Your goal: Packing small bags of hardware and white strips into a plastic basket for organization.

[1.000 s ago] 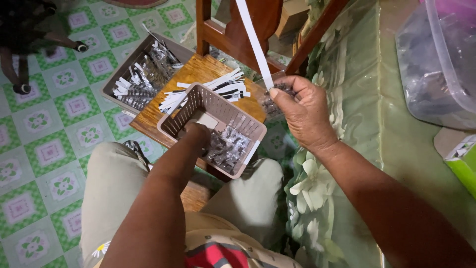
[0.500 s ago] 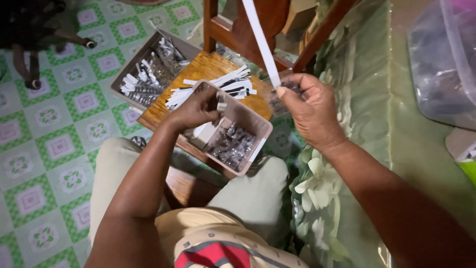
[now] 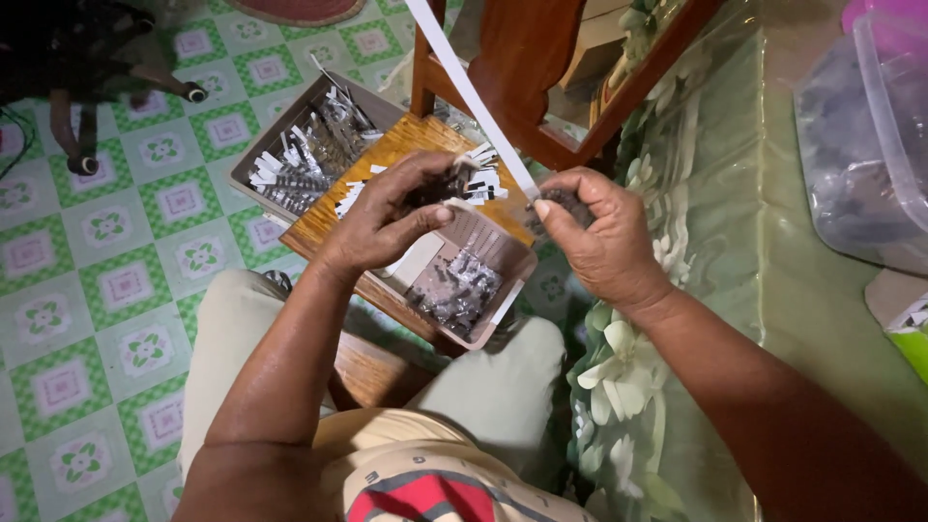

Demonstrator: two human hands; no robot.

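Below both hands, a small brown wooden stool (image 3: 406, 145) stands on the green-and-white patterned tile floor (image 3: 106, 290), and it carries the containers. Directly under the hands sits a pinkish-brown cardboard tray (image 3: 512, 290) holding a heap of small dark metal pieces (image 3: 454, 290) beside a bare patch of its floor; a loose scatter of white paper slips (image 3: 353, 198) lies on the stool just beyond the left fingers. Further out past the left hand, a grey cardboard box (image 3: 253, 164) on the tiles is filled with finished dark pieces tagged with white slips. The right hand (image 3: 604, 237) is closed, pinching a long white paper strip (image 3: 474, 97) that rises away from it, with something dark bunched under its fingers. The left hand (image 3: 387, 222) is curled shut on what appears to be one small dark piece, though it is too small to be sure. The step in hand looks like joining a piece to the strip; the next move calls for bringing the two fingertips together precisely.
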